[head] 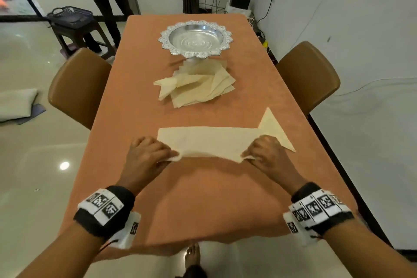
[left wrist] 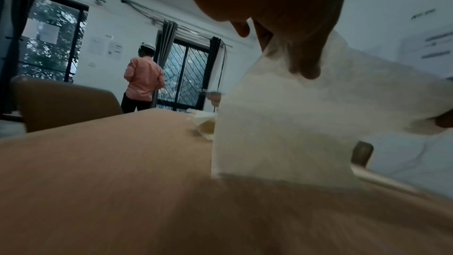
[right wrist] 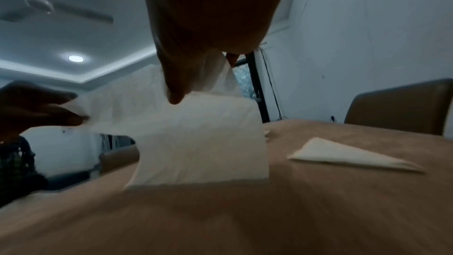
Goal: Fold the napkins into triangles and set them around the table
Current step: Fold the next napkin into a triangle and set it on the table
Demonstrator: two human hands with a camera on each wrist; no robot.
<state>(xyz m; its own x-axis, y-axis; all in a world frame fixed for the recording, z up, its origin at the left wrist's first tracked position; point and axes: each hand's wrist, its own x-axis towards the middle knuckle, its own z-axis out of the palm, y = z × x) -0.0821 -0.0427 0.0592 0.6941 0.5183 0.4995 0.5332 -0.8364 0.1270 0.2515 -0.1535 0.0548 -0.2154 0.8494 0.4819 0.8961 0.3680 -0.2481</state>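
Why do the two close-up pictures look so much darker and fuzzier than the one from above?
Head view: bright and mostly sharp, with wide-angle bending at the table edges and floor glare. Left wrist view: the left hand is a dark backlit shape, the held napkin smeared. Right wrist view: dim, the right hand shadowed, and the folded triangle soft.

The napkin [head: 209, 142] held up, the folded triangle [head: 274, 127] beside it and the loose pile [head: 198, 88] are all pale cream — plain, unpatterned. They lie over a peach-orange surface [head: 203, 198], where a silver tray [head: 195, 37] shows an embossed, scalloped rim. Tan-brown chairs [head: 309, 74] flank it — both wristbands [head: 106, 207] are black with black-and-white square markers.
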